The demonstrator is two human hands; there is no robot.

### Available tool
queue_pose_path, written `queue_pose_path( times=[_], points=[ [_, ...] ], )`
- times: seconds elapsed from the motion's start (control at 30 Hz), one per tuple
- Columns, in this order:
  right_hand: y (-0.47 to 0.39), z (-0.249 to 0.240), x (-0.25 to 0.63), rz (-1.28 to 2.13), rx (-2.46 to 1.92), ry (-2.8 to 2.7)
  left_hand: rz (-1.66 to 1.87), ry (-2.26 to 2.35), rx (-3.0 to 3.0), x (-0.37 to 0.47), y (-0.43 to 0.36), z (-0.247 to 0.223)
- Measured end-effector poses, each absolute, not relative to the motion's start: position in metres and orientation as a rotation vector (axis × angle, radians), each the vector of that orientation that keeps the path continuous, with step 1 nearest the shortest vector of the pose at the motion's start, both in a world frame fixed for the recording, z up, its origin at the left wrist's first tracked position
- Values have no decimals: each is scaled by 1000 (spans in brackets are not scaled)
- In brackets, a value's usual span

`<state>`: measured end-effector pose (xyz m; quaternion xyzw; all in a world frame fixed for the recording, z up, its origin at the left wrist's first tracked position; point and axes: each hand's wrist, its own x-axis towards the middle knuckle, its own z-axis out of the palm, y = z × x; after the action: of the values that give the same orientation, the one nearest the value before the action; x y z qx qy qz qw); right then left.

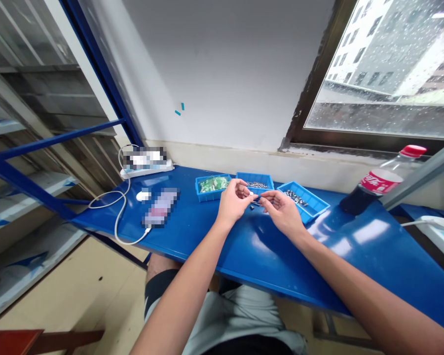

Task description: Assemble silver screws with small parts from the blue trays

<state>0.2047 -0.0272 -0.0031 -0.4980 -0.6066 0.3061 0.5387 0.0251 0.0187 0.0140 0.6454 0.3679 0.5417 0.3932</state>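
Observation:
My left hand (234,201) and my right hand (283,212) meet above the blue table, fingertips close together. The left thumb and fingers are pinched at a small pale piece, too small to name. Fingers of the right hand are also drawn together beside it, around something thin that I cannot make out. A small dark piece (252,208) lies on the table just under the hands. Behind them stand a blue bin (209,196) of green-and-white pieces, a blue bin (253,175) of slim metal parts and, to the right, a blue bin (317,205) of short dark-and-silver parts.
At the right stands a cola bottle (382,181) with a red cap. On the left a phone (161,207) with a white cable (117,222) lies near a power strip (148,170). The blue table (240,251) backs onto a wall with a window.

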Motion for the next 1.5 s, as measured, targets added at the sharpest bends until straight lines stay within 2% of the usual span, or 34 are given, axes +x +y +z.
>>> queue_pose_path(
  times=[0.43,0.97,1.3,1.5],
  points=[
    [-33,5,203,508,-1177,-1632,1114,943,1848,24,11,13],
    [-28,3,211,654,-1248,-1632,939,911,2335,20,11,10],
    [-26,23,242,-237,-1324,-1915,1102,1008,2290,23,9,12],
    [-25,20,257,-541,-1545,-1831,871,1011,2544,16,15,3]
  ],
)
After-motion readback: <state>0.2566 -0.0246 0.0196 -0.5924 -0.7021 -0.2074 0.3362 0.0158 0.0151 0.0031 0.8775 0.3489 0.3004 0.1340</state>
